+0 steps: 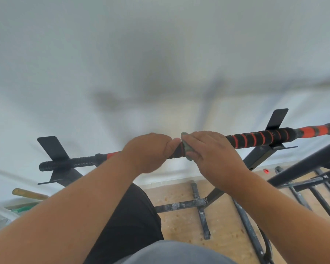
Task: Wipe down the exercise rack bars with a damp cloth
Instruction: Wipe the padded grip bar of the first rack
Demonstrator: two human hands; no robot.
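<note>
1. A person's left hand (pixel 149 152) wraps its fingers around the bar (pixel 259 139) of an exercise rack, the grip closed on the bar near its middle.
2. The right hand (pixel 211 152) presses a grey-green cloth (pixel 187 150) against the bar just beside the left hand, fingers curved over the cloth and bar, so this grip is closed on the cloth.
3. Only small folds of the cloth show, above and below the right hand's fingers.
4. The bar runs across the view, higher at the right, resting in two black rack cradles (pixel 52 149).
5. The bar is black with an orange spiral wrap and orange bands towards the right, and ribbed black at its left end (pixel 65 164).
6. Scuffed, pale-marked black frame tubes (pixel 179 205) lie below on a tan floor (pixel 183 227), before a white wall (pixel 160 54).
</note>
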